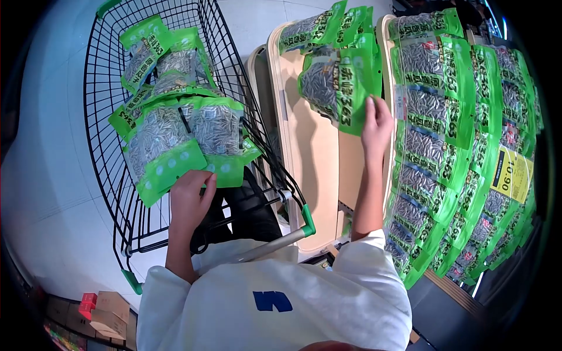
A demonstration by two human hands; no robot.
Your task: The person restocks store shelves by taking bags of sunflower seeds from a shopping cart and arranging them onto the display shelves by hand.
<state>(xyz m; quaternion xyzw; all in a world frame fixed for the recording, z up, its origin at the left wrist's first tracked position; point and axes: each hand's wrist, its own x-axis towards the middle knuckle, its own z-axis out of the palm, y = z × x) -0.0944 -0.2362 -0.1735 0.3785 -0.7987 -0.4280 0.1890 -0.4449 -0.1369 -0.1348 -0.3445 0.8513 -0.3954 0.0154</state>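
My right hand (377, 126) pinches the edge of a green bag of sunflower seeds (328, 88), holding it over the beige display bin (316, 169). My left hand (190, 196) is at the shopping cart, its fingers curled at the green lower edge of another bag of sunflower seeds (164, 140); the fingertips are partly hidden. Beside that bag lies a similar bag (215, 131), close to my left thumb. Several more bags, including one at the far end (140, 55), lie piled in the black wire cart (96, 140).
Rows of the same bags (427, 99) fill the rack at right, with a yellow price tag (512, 174). A few bags (304, 32) stand at the bin's far end. The cart handle (275, 245) crosses before my body. Cardboard boxes (111, 313) sit at lower left.
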